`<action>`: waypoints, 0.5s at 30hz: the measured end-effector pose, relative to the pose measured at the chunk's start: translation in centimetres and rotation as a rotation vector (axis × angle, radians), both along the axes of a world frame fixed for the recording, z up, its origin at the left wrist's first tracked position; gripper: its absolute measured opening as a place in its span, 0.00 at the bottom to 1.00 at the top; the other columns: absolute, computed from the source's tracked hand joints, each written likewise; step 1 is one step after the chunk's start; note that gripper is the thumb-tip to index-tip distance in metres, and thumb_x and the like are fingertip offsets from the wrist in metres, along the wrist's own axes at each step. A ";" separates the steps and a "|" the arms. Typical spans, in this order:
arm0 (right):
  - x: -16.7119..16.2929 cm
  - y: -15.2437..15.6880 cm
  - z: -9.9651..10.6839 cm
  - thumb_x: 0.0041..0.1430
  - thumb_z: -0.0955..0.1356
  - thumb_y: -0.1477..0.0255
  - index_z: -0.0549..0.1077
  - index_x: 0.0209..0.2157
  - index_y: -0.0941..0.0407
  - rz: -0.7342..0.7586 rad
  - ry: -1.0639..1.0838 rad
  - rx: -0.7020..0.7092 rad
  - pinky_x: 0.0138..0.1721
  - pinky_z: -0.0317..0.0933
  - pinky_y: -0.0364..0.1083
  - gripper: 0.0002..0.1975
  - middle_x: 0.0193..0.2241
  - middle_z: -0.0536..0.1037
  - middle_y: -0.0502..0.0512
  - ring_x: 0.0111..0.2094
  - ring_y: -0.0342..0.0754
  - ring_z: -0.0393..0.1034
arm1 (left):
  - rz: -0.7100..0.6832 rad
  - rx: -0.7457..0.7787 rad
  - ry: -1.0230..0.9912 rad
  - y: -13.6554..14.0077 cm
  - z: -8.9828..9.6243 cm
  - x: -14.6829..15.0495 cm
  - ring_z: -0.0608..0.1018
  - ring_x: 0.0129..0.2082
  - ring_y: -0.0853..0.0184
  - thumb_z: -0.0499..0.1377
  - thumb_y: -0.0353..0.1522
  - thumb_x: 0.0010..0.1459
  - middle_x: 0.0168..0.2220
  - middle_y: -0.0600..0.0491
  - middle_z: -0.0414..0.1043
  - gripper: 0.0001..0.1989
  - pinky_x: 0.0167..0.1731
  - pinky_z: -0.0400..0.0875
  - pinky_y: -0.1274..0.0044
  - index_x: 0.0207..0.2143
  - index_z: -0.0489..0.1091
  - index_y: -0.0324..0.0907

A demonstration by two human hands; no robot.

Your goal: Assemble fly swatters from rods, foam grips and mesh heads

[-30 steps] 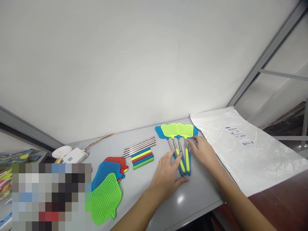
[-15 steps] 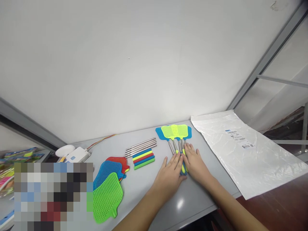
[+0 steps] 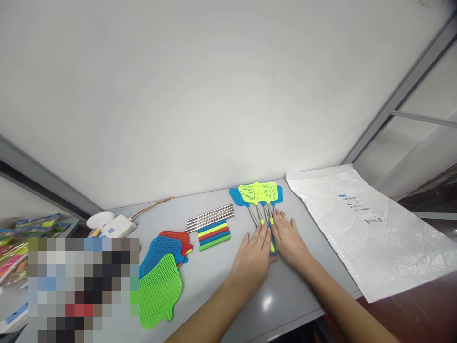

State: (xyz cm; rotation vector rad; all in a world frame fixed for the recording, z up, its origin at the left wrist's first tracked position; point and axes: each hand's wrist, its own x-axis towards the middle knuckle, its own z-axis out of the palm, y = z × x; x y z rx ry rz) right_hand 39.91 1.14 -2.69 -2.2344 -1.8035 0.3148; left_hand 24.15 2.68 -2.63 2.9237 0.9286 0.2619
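Several assembled fly swatters lie bunched near the wall, yellow-green heads over blue ones. Their metal shafts run down to yellow and blue handles, partly covered by my hands. My left hand rests on the left side of the handles, fingers stretched out. Against the right side lies my right hand, also flat with its fingers extended. Left of them are several loose metal rods and a row of coloured grip tubes. Farther left, loose swatter heads overlap: red, blue and green.
A white plastic mailer bag with a label covers the table's right end and hangs past its edge. At left are a white device with wires, colourful plastic packs and a blurred-out area. A wall stands behind the table.
The view has shifted slightly. Both hands stay at the handles, and the bunched swatters look drawn a little closer together.
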 end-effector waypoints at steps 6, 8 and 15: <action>0.1 0.1 -0.2 0.68 0.48 0.69 0.50 0.66 0.68 0.000 0.026 0.005 0.65 0.35 0.60 0.30 0.67 0.49 0.62 0.68 0.54 0.38 | -0.065 -0.132 -0.010 0.6 0.8 -0.2 0.46 0.68 0.56 0.52 0.37 0.65 0.68 0.37 0.40 0.32 0.63 0.54 0.61 0.66 0.47 0.31; 0.1 0.1 -0.3 0.68 0.48 0.69 0.49 0.66 0.67 0.002 0.037 0.008 0.65 0.35 0.60 0.30 0.67 0.49 0.62 0.68 0.53 0.37 | -0.085 -0.183 -0.031 0.8 1.0 -0.3 0.44 0.68 0.57 0.54 0.35 0.65 0.68 0.37 0.39 0.34 0.64 0.52 0.62 0.67 0.45 0.32; 0.3 0.0 -0.3 0.68 0.49 0.69 0.50 0.66 0.66 0.007 0.080 0.033 0.65 0.35 0.60 0.29 0.67 0.49 0.62 0.68 0.53 0.37 | -0.071 -0.289 -0.140 0.8 1.0 -0.7 0.43 0.68 0.58 0.57 0.32 0.62 0.69 0.40 0.39 0.36 0.64 0.52 0.61 0.67 0.43 0.39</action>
